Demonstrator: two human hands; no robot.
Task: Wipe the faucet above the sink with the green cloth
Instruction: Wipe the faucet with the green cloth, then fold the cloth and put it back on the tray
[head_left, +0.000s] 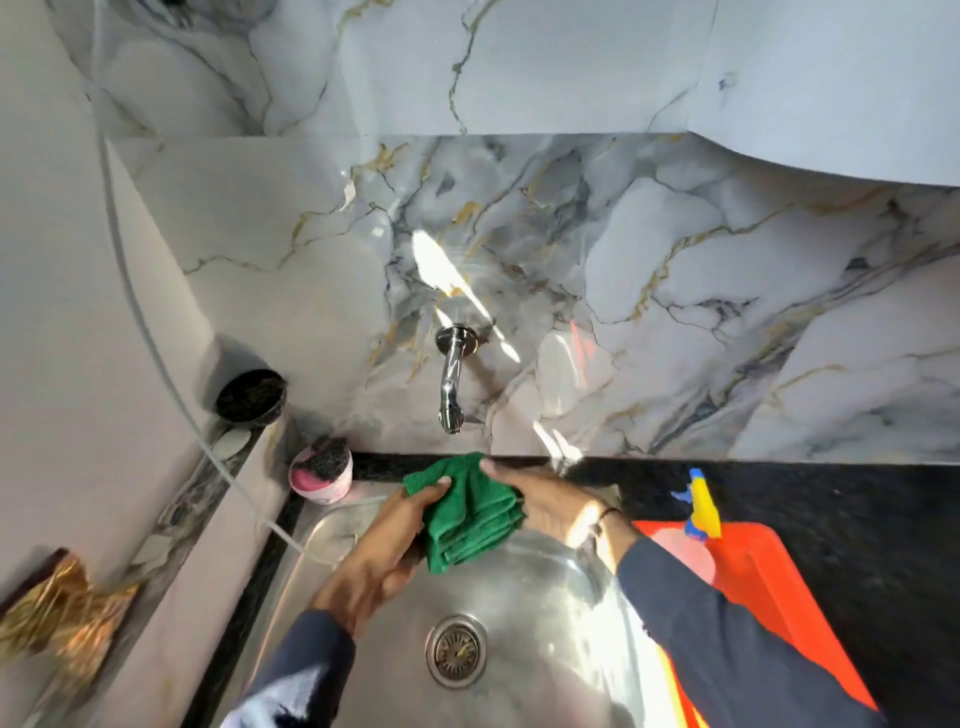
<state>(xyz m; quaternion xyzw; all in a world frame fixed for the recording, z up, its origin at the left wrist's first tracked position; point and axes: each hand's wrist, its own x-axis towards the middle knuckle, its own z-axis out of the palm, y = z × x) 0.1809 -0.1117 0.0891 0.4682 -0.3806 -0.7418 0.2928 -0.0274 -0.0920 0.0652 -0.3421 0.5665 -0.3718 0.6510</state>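
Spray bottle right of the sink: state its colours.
The spray bottle is yellow with a blue trigger and collar, seen in the head view.

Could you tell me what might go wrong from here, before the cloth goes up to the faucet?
1. Both the left hand and the right hand hold the folded cloth loosely; a fold could drop into the sink.
2. Reaching up to the faucet, an arm might knock the scrubber tub at the sink's corner.
3. The spray bottle stands close to the right sleeve and could tip.
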